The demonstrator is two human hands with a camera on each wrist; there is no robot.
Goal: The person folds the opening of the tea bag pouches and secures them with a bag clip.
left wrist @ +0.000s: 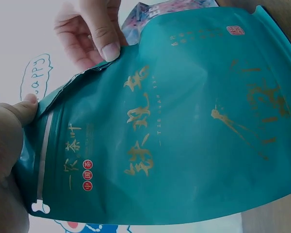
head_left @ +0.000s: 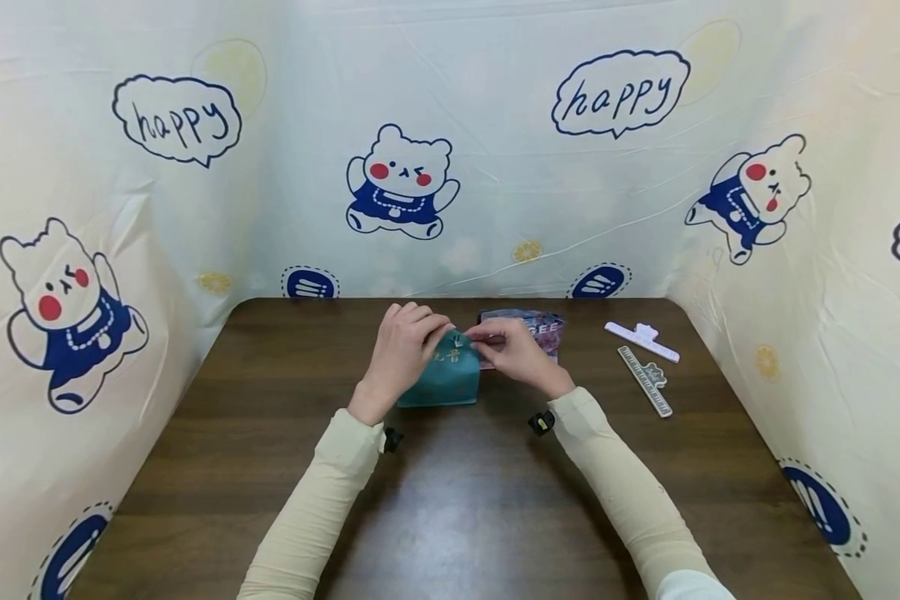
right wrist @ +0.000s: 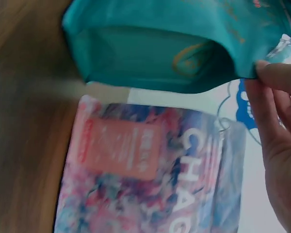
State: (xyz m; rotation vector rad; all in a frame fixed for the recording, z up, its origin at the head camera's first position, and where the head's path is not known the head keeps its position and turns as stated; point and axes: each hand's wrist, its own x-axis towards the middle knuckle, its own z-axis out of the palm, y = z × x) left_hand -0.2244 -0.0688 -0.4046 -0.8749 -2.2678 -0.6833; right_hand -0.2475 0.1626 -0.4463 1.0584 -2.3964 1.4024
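Note:
A teal tea bag (head_left: 441, 385) with gold characters stands on the table between my two hands. My left hand (head_left: 403, 350) grips its top edge at the left, the thumb lying on the front near the pale seal strip (left wrist: 44, 150) in the left wrist view. With thumb and fingers, my right hand (head_left: 516, 352) pinches the upper right edge of the same bag. In the right wrist view the bag's side gusset (right wrist: 150, 58) shows, bulging inward. Behind my right hand stands a pink and blue patterned bag (head_left: 543, 329) with white lettering, partly hidden by that hand.
To the right lie a white sealing clip (head_left: 642, 340) and a grey sealing clip (head_left: 645, 382) on the dark wooden table (head_left: 450, 500). A pale printed curtain (head_left: 495, 183) rises along the table's back edge and sides.

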